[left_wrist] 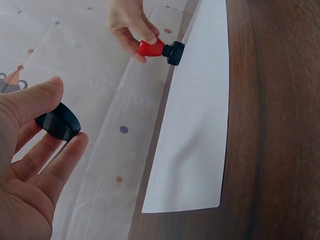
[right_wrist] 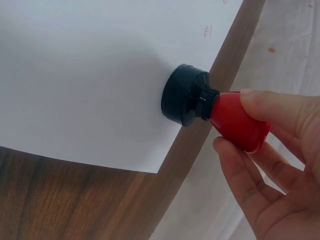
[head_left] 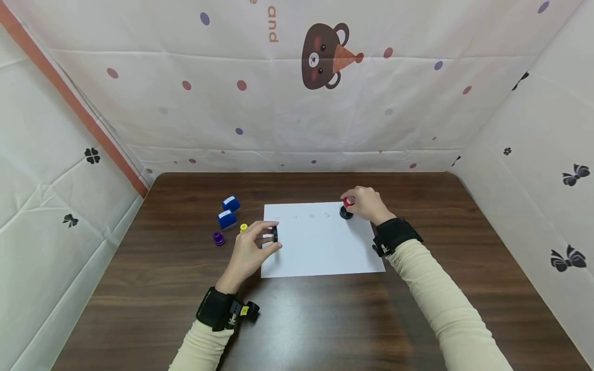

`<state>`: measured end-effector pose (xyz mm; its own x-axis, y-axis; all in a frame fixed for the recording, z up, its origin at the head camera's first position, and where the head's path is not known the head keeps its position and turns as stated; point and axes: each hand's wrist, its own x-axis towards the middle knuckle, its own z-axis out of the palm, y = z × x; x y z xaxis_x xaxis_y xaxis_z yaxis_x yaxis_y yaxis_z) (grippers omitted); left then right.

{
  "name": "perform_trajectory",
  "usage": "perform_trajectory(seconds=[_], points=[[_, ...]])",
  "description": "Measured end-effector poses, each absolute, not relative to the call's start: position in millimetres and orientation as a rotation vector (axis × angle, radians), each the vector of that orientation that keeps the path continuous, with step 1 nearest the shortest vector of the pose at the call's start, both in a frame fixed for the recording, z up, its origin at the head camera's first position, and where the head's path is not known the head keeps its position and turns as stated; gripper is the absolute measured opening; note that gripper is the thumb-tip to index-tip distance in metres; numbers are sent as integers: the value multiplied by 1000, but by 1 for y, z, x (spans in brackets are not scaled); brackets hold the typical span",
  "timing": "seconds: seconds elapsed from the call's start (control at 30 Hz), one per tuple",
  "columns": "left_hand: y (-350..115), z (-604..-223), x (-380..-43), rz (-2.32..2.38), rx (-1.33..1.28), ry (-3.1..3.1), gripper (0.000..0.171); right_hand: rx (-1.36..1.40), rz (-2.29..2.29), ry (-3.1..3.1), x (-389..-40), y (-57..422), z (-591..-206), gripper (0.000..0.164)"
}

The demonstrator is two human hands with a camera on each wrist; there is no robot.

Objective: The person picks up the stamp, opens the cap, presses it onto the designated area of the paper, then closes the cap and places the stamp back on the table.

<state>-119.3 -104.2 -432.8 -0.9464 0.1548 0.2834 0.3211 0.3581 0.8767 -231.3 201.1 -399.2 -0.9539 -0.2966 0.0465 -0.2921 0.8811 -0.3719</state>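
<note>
My right hand (head_left: pixel 368 204) pinches the red handle of a stamp (right_wrist: pixel 237 121) between thumb and fingers. The stamp's round black base (right_wrist: pixel 181 95) stands at the paper's far right corner. Over the left edge of the white paper (head_left: pixel 320 247), my left hand (head_left: pixel 248 251) holds a round black cap (left_wrist: pixel 59 122) between thumb and fingertips. Several small faint reddish marks (head_left: pixel 312 216) run in a row along the paper's far edge; one is a circle.
Left of the paper are two blue things (head_left: pixel 227 219) with white tops, a small purple stamp-like piece (head_left: pixel 218 237) and a yellow piece (head_left: pixel 243 227) partly behind the left hand. The brown wooden table (head_left: pixel 325 319) meets printed cloth walls (head_left: pixel 287 118) at the back and sides.
</note>
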Motion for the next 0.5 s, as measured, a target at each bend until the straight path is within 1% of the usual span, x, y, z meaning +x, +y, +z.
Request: perform_trajectory(seconds=[0.5], points=[[-104,-433,-118,-1629,-430,-2473,46,-487,-613,3063,-230,203,-403,29]])
